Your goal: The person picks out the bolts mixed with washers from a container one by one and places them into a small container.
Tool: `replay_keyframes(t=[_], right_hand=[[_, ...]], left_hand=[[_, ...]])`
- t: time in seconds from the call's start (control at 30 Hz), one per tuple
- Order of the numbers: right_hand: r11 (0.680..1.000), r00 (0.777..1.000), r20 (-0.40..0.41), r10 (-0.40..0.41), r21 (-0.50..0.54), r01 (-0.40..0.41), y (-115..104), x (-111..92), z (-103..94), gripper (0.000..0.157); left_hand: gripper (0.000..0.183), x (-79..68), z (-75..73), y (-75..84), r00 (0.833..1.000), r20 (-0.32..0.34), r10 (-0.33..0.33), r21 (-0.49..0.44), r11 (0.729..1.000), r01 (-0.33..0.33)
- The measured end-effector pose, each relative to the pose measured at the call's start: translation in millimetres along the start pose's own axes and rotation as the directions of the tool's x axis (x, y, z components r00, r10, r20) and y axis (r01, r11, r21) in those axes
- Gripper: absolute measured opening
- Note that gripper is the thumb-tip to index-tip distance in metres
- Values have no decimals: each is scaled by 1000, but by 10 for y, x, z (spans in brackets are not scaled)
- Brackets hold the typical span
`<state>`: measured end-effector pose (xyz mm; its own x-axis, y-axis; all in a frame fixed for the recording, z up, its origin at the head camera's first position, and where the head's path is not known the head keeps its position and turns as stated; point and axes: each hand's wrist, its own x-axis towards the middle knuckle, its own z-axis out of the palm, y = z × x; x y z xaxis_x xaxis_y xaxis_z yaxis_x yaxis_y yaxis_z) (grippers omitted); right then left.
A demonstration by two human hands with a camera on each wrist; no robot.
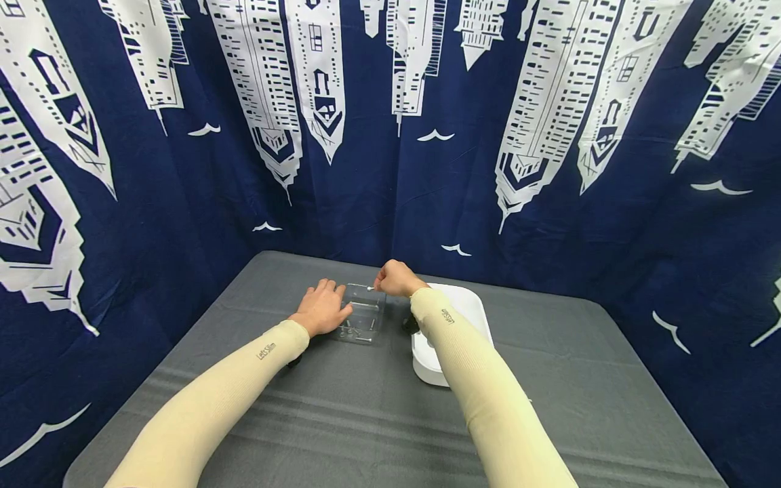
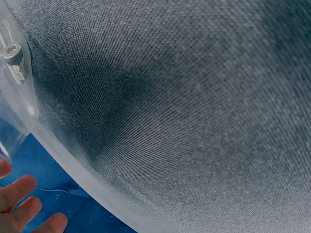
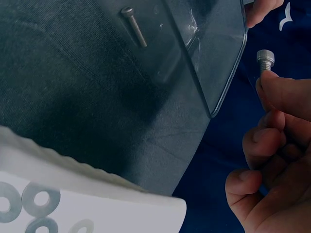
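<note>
Between finger and thumb, my right hand [image 1: 395,278] pinches a socket-head screw [image 3: 266,57], its silver head pointing up. It is held above the far right corner of a clear plastic divided tray [image 1: 361,306]. My left hand [image 1: 321,308] lies at the tray's left side with fingers spread; whether it touches the rim is hard to tell. Inside the tray, the right wrist view shows one long screw [image 3: 136,28]. Another socket-head screw [image 2: 15,63] appears through clear plastic in the left wrist view. Small hardware pieces [image 1: 348,332] lie in the tray's near part.
Right of the tray stands a white bin [image 1: 430,369], partly covered by my right forearm. Several flat washers [image 3: 41,199] are in it. A grey cloth covers the table [image 1: 366,420]. Behind hangs a dark blue curtain [image 1: 366,203] with white building prints.
</note>
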<state>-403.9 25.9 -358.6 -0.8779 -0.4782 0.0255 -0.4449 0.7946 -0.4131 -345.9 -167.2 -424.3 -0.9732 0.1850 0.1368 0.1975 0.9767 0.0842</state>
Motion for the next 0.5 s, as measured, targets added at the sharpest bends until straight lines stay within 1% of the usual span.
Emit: replay_keyframes(t=[0.13,0.27,0.5], right_hand=[[1000,1000,12,10,14,-11,-39,3,13,13],[1000,1000,23,19,14,-20,-73,7,33,12],[999,998,36,43,1,-43,-54,47,93,10]], left_hand=[[59,1,13,1,1000,-16,3,-2,1000,-3],[58,-12,-2,9,1000,-18,4,5,1000,-4],[58,-24,-6,8,1000,-26,8,20,1000,-7]])
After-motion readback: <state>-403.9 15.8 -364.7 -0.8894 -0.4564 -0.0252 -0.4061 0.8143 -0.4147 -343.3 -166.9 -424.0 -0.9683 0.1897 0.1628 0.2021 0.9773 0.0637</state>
